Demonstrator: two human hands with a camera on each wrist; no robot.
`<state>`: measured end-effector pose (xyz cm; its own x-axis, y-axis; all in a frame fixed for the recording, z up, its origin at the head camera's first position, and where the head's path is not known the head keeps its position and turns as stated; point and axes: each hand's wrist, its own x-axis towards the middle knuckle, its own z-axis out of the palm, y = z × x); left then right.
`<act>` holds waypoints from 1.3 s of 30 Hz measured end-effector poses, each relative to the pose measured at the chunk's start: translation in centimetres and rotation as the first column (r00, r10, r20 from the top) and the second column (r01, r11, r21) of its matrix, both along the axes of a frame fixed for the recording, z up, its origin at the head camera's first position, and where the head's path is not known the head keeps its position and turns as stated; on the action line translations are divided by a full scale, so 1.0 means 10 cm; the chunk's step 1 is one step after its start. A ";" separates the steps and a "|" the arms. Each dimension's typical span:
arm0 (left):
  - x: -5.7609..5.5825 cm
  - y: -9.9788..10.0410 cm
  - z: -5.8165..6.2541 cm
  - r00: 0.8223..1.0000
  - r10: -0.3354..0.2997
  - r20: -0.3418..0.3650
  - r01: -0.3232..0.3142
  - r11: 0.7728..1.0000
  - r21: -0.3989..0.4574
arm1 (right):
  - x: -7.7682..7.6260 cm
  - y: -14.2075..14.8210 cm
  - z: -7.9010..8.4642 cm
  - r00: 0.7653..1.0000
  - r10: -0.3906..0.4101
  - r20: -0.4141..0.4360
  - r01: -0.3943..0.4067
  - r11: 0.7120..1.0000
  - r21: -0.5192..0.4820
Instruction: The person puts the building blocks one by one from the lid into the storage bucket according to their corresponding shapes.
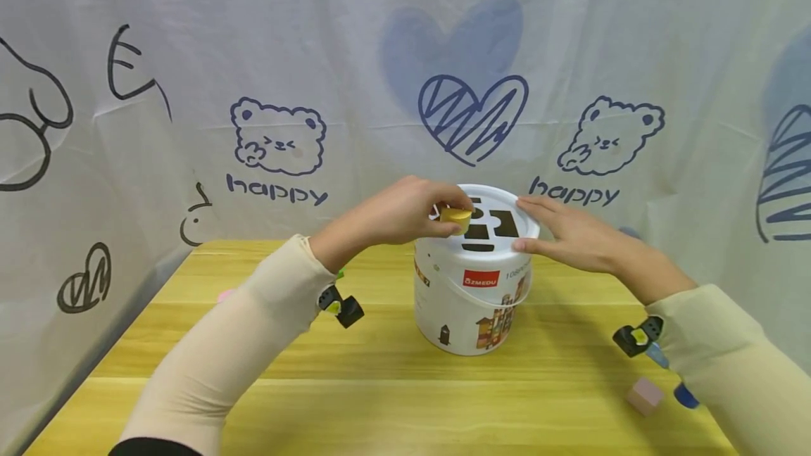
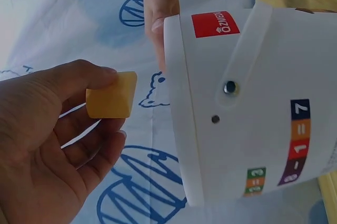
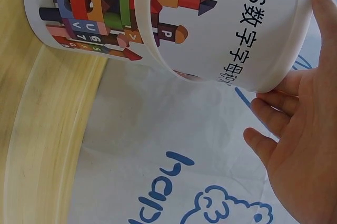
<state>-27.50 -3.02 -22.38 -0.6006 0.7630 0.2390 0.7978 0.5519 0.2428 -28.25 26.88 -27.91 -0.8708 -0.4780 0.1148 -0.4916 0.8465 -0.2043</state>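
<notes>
A white lidded bucket (image 1: 443,301) stands upright on the table, printed with a red label and pictures of building blocks. Its white lid (image 1: 500,197) has several dark shaped cut-outs. Between thumb and fingers, my left hand (image 1: 405,211) pinches a yellow block (image 2: 111,95) just above the lid's left part. In the left wrist view the block is apart from the lid's edge. My right hand (image 1: 570,234) rests against the lid's right rim, fingers mostly straight. The right wrist view shows the right fingertips (image 3: 268,111) at that rim. What lies inside the bucket is hidden.
At the right of the wooden table (image 1: 355,400) lie a pink block (image 1: 645,396), a blue block (image 1: 686,395) and a light blue piece (image 1: 657,355). A bit of pink (image 1: 224,295) shows behind my left sleeve. A printed white curtain (image 1: 367,146) hangs behind.
</notes>
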 end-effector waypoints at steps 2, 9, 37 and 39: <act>-0.03 0.07 0.01 1.000 -0.003 0.000 0.003 1.000 -0.020 | 0.00 0.00 0.00 1.000 0.002 0.001 -0.002 1.000 0.000; -0.11 0.26 -0.06 1.000 -0.007 0.009 0.007 0.997 -0.076 | 0.00 -0.01 0.01 1.000 0.006 -0.002 -0.006 1.000 0.000; -0.17 0.38 -0.23 0.997 -0.072 -0.003 0.072 0.995 -0.074 | 0.01 0.00 0.00 1.000 0.003 -0.004 -0.003 1.000 -0.001; -0.17 0.33 -0.21 0.998 -0.059 0.004 0.059 0.996 -0.060 | 0.00 0.00 0.00 1.000 0.006 -0.007 -0.006 1.000 -0.003</act>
<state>-29.25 0.28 -24.52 -0.5545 0.8101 0.1904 0.8289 0.5174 0.2126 -28.21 26.87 -27.86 -0.8670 -0.4831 0.1223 -0.4983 0.8427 -0.2037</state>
